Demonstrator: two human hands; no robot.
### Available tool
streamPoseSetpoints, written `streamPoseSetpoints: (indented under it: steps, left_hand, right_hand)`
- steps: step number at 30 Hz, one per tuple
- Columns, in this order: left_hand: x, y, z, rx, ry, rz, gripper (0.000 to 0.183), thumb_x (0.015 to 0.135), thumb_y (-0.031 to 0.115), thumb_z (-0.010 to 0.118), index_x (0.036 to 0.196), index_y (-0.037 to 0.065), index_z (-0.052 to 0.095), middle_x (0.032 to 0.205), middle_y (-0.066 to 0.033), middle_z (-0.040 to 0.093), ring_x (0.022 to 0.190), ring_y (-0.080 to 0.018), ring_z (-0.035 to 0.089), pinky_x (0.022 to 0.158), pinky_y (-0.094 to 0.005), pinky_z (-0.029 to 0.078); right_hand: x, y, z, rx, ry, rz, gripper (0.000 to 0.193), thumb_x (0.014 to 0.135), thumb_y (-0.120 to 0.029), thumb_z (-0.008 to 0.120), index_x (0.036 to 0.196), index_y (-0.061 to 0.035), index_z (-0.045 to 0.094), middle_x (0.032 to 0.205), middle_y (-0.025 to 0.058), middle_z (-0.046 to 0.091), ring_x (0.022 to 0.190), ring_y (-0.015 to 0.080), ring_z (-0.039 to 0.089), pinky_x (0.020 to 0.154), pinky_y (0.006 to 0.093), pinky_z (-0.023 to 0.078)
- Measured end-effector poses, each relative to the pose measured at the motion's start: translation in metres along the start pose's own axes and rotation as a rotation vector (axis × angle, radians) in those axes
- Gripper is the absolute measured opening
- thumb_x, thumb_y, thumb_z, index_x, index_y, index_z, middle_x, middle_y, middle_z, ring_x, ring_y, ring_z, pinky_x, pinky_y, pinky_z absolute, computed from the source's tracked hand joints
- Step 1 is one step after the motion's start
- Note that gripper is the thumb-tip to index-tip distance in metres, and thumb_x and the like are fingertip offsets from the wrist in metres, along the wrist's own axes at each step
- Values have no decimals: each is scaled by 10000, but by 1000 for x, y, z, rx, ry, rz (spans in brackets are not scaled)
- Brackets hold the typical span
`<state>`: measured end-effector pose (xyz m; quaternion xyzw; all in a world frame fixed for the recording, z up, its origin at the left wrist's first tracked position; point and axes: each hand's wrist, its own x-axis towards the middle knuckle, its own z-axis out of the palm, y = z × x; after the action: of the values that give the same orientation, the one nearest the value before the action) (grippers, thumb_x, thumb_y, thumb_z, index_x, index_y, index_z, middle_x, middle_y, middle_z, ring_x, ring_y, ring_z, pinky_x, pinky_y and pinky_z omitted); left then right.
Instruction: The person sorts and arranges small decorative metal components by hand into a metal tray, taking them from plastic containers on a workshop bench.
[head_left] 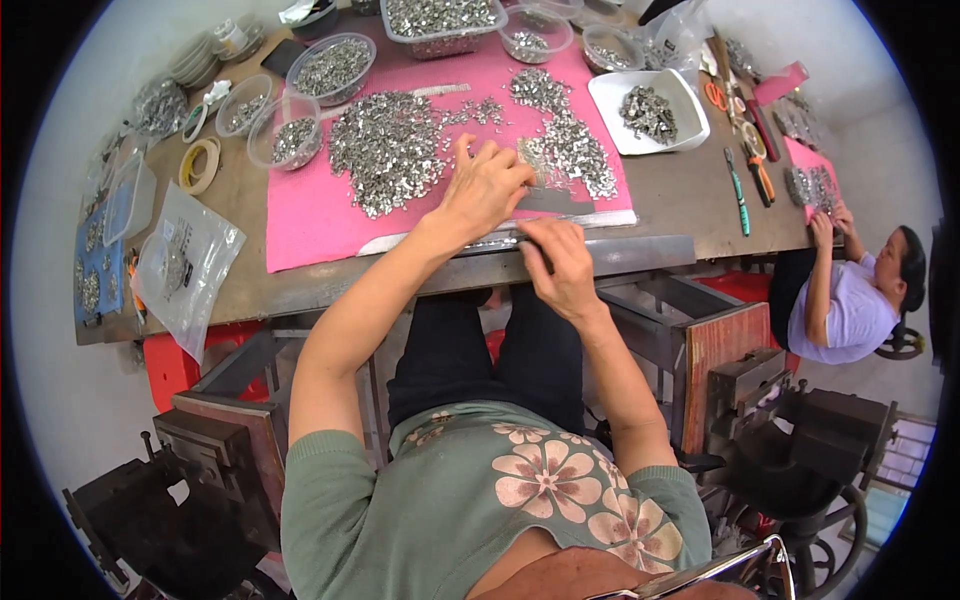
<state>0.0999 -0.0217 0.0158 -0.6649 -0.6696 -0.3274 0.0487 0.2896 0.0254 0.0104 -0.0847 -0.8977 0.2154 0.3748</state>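
Observation:
A pink mat point(310, 225) bears a large heap of small silvery metal pieces point(385, 150). A second pile of metal pieces point(575, 155) lies to its right. My left hand point(485, 188) hovers low over the mat between the piles. Its fingers bend downward, one is raised, and the tips are partly hidden. At the mat's near edge, my right hand point(563, 265) is closed with curled fingers beside a thin metal strip point(490, 243). What either hand holds is too small or hidden to make out. A pale flat strip point(605, 218) lies along that edge.
Clear plastic bowls point(332, 68) and a tub point(445, 45) of metal pieces stand at the back. A white tray point(648, 112) sits right, near pliers point(757, 178) and a green-handled tool point(738, 192). Tape point(200, 166) and a plastic bag point(190, 255) lie left. Another person point(850, 290) works far right.

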Motion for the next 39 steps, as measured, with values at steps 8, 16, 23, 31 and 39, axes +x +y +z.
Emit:
streamPoseSetpoints:
  steps: [8,16,23,31,39]
  left_hand:
    - [11,-6,10,107,-8,95,108,862,174,752,938,119,697,918,-30,618,993,-248,586,1055,-550,308]
    - [-17,1,-12,-8,80,-19,98,875,156,728,930,106,663,896,-22,611,957,-227,586,1043,-507,321]
    - [-15,-2,-17,-40,-61,5,93,862,184,752,921,134,701,913,-14,627,946,-219,588,1047,-520,307]
    - [-17,13,0,116,-4,-51,82,831,205,776,824,136,733,890,-13,629,967,-223,586,1061,-561,293]
    - [-17,7,-5,105,4,26,76,825,189,770,844,126,733,901,-10,614,976,-218,583,1066,-564,298]
  right_hand:
    - [19,48,-8,-32,73,205,142,857,9,715,993,-29,726,945,114,650,902,290,625,796,388,493]
    - [33,60,11,-150,20,151,112,842,-68,752,953,-79,741,882,70,595,869,274,572,780,407,431]
    - [35,55,11,-219,-21,135,124,835,-63,760,948,-62,711,862,71,601,851,267,577,778,412,424]
    - [21,13,-15,184,-73,321,87,888,20,683,952,10,625,946,128,633,874,297,629,792,375,497]
    - [10,4,-4,227,-101,226,102,893,30,672,956,10,595,982,147,639,918,311,625,822,378,497]
